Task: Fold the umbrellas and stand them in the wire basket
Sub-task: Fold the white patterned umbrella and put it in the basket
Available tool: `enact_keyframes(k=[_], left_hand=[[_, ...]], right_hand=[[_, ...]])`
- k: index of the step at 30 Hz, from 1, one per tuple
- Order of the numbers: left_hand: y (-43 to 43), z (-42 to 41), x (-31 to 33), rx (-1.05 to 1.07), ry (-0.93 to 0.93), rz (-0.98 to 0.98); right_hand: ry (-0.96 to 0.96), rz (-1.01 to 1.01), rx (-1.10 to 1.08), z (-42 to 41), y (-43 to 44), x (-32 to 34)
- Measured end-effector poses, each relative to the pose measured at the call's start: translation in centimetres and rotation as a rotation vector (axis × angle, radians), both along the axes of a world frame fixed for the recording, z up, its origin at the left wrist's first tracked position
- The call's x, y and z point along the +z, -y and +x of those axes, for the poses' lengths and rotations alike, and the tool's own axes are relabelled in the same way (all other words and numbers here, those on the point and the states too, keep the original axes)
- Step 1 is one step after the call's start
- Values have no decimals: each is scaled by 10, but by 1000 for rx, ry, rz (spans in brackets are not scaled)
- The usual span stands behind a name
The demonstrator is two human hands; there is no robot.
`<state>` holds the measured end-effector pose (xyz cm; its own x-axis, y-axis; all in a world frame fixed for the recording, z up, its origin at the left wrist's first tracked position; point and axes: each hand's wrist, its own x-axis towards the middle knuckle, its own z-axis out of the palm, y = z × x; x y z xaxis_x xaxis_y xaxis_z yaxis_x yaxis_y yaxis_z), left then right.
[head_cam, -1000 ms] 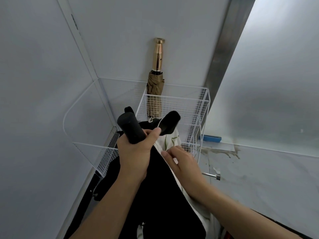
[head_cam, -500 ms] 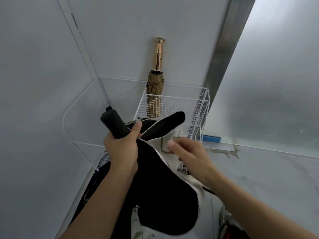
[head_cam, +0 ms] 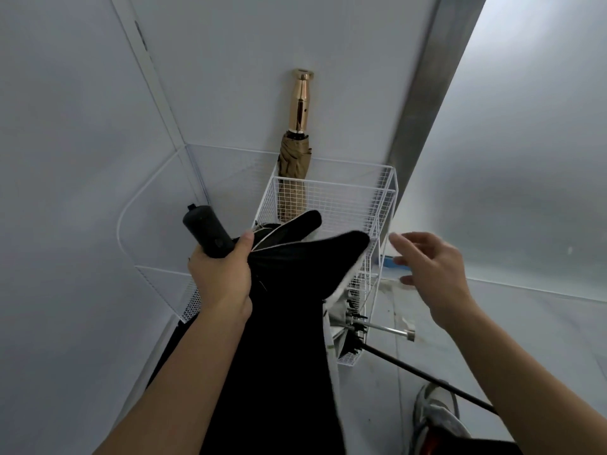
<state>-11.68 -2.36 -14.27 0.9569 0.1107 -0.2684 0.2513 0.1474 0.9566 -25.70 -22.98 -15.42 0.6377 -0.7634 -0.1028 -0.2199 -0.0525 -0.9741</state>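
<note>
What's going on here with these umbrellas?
A person is folding a black umbrella. The left hand grips its handle, the canopy hanging loose; the right hand is open in the air beside the white wire basket. A tan umbrella with a gold handle already stands in the basket, against the wall.

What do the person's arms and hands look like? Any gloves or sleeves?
No gloves, no sleeves in view. The left arm and right arm are bare. The left hand and right hand wear no ring, watch or bracelet that shows.
</note>
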Motion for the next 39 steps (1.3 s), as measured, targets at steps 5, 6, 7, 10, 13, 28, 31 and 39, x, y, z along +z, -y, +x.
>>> enact_keyframes(k=[5, 6, 7, 10, 13, 28, 31, 39], left_hand=[[0, 3, -2, 75, -138, -94], [1, 1, -1, 67, -146, -104], [3, -2, 1, 55, -148, -110], [10, -14, 8, 1, -160, -140], [14, -24, 11, -58, -215, -179], [9, -29, 17, -119, -170, -236], [9, -36, 17, -261, -158, -297], [-17, -20, 28, -860, 118, -130]], right_hand=[[-46, 33, 507, -15, -37, 13], [-39, 29, 618, -16, -49, 13], [-30, -7, 671, -14, -59, 9], [-25, -214, 611, -5, -81, -9], [-72, -573, 500, 3, -90, -24], [-503, -542, 742, 15, -82, -32], [-508, -497, 730, 17, -74, -38], [-348, -161, 985, 11, -56, -17]])
